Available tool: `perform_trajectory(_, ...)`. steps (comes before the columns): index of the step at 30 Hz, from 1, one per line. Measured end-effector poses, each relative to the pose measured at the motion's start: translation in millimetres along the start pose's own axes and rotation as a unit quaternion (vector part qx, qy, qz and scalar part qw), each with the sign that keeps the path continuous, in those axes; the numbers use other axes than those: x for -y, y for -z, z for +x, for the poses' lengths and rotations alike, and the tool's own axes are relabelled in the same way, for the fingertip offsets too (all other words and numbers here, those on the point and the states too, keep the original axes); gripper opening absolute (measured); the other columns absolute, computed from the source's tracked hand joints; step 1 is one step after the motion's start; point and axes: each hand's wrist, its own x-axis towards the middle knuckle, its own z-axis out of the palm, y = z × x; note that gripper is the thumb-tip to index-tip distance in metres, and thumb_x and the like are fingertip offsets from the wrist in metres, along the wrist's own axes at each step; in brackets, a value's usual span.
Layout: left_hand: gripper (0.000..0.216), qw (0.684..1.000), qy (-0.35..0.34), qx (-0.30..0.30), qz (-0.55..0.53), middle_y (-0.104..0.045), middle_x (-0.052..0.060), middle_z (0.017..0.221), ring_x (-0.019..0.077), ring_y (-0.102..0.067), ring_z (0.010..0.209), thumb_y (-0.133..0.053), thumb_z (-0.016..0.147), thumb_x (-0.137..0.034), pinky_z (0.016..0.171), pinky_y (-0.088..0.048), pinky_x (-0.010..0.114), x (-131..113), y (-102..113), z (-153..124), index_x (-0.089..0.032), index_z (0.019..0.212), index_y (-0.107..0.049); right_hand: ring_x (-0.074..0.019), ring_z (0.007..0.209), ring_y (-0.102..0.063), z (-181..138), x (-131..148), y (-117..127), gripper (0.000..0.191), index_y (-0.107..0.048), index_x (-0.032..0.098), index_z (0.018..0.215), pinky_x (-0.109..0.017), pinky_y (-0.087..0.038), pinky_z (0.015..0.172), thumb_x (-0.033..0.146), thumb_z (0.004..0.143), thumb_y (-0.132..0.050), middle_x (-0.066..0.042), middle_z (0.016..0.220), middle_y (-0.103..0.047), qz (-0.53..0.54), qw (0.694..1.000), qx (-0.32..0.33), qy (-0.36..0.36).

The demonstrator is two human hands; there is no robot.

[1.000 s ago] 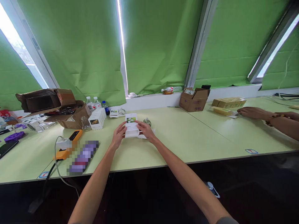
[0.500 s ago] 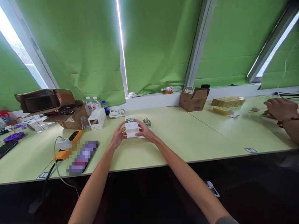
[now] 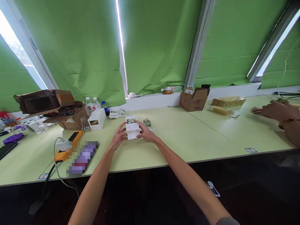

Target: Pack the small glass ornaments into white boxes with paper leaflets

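A small white carton (image 3: 132, 131) with a green-and-white picture on its top stands between my hands above the table. My left hand (image 3: 119, 137) grips its left side with the fingers bent round the edge. On the opposite side my right hand (image 3: 144, 132) holds it, thumb low near the front face. Just behind my right hand sits a round clear glass-like object (image 3: 147, 122). Something flat and white shows partly beneath my right hand; most of it is hidden.
White boxes (image 3: 97, 119) stand in a row at left, near bottles and an opened brown carton (image 3: 72, 120). A phone (image 3: 84, 157) and an orange power strip (image 3: 67, 146) lie front left. Yellow boxes (image 3: 228, 102) and another person's hand (image 3: 274, 111) are at right.
The white carton's front now looks closed and flatter, its lower edge slightly lower. My hands stay nearly in place. At right, the other person's hand has shifted left.
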Motion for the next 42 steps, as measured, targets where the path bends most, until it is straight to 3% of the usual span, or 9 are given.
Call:
perform_trajectory(6, 0.080, 0.998, -0.015, -0.027, 0.053, -0.057, 0.009, 0.128, 0.0243, -0.062, 0.102, -0.071, 0.069, -0.021, 0.078, -0.055, 0.038, 1.4, -1.5, 0.1, -0.032, 0.142, -0.038, -0.0199, 0.094, -0.060, 0.7, -0.9, 1.7, 0.110, -0.023, 0.035, 0.150, -0.033, -0.055, 0.077, 0.009, 0.056, -0.076, -0.009, 0.144, -0.043, -0.023, 1.000, -0.001, 0.010)
perform_trajectory(11, 0.081, 0.993, -0.029, -0.073, 0.090, -0.059, 0.009, 0.127, 0.0245, -0.063, 0.099, -0.074, 0.069, -0.028, 0.073, -0.053, 0.033, 2.2, 1.5, 1.5, -0.031, 0.141, -0.039, -0.0165, 0.091, -0.060, -0.5, -0.3, 1.3, 0.107, -0.025, 0.037, 0.149, -0.034, -0.053, 0.083, 0.010, 0.059, -0.076, -0.008, 0.143, -0.044, -0.035, 0.999, 0.036, 0.018)
perform_trajectory(15, 0.078, 0.987, -0.054, -0.098, 0.115, -0.064, 0.009, 0.121, 0.0242, -0.064, 0.098, -0.076, 0.068, -0.030, 0.079, -0.051, 0.033, 5.3, 4.5, 3.6, -0.026, 0.139, -0.044, -0.0159, 0.088, -0.060, -2.7, 1.3, -2.3, 0.104, -0.025, 0.038, 0.149, -0.035, -0.054, 0.081, 0.012, 0.061, -0.076, -0.008, 0.141, -0.045, -0.040, 0.998, 0.046, 0.015)
perform_trajectory(20, 0.078, 0.987, -0.056, -0.082, 0.127, -0.064, 0.009, 0.122, 0.0255, -0.064, 0.100, -0.075, 0.070, -0.034, 0.082, -0.052, 0.038, 2.2, -0.7, -1.0, -0.028, 0.141, -0.041, -0.0161, 0.086, -0.061, -2.3, 1.6, -1.7, 0.097, -0.031, 0.034, 0.148, -0.034, -0.055, 0.077, 0.017, 0.064, -0.077, -0.009, 0.134, -0.052, -0.032, 0.999, 0.025, 0.021)
perform_trajectory(26, 0.078, 0.993, -0.011, -0.017, 0.113, -0.055, 0.010, 0.133, 0.0255, -0.063, 0.102, -0.072, 0.074, -0.032, 0.081, -0.056, 0.043, -3.4, -3.8, -4.7, -0.033, 0.143, -0.036, -0.0178, 0.089, -0.061, -0.9, 0.8, 4.7, 0.093, -0.035, 0.031, 0.146, -0.033, -0.054, 0.077, 0.022, 0.065, -0.079, -0.009, 0.125, -0.058, -0.048, 0.998, -0.016, 0.027)
perform_trajectory(32, 0.077, 0.992, -0.006, -0.007, 0.128, -0.054, 0.010, 0.134, 0.0252, -0.062, 0.104, -0.072, 0.075, -0.034, 0.082, -0.057, 0.044, -2.9, -1.9, -2.7, -0.033, 0.143, -0.036, -0.0201, 0.091, -0.061, -1.7, 3.8, 3.4, 0.080, -0.044, 0.027, 0.141, -0.034, -0.053, 0.077, 0.028, 0.068, -0.079, -0.008, 0.109, -0.065, -0.059, 0.997, -0.050, 0.029)
perform_trajectory(38, 0.078, 0.990, -0.006, -0.011, 0.144, -0.053, 0.011, 0.135, 0.0281, -0.061, 0.109, -0.072, 0.076, -0.039, 0.084, -0.056, 0.045, -4.6, -6.8, -4.9, -0.032, 0.144, -0.035, -0.0194, 0.094, -0.060, -5.5, 6.1, -0.5, 0.094, -0.030, 0.028, 0.148, -0.031, -0.054, 0.074, 0.042, 0.069, -0.080, -0.010, 0.120, -0.059, -0.071, 0.997, 0.004, -0.003)
perform_trajectory(42, 0.078, 0.989, 0.000, -0.010, 0.148, -0.054, 0.012, 0.134, 0.0292, -0.061, 0.110, -0.072, 0.076, -0.041, 0.082, -0.057, 0.044, -5.1, -8.5, -5.3, -0.031, 0.143, -0.036, -0.0188, 0.093, -0.060, -4.6, 3.1, -1.9, 0.080, -0.031, 0.029, 0.147, -0.029, -0.055, 0.071, 0.061, 0.080, -0.061, -0.010, 0.122, -0.057, -0.065, 0.998, 0.003, -0.003)
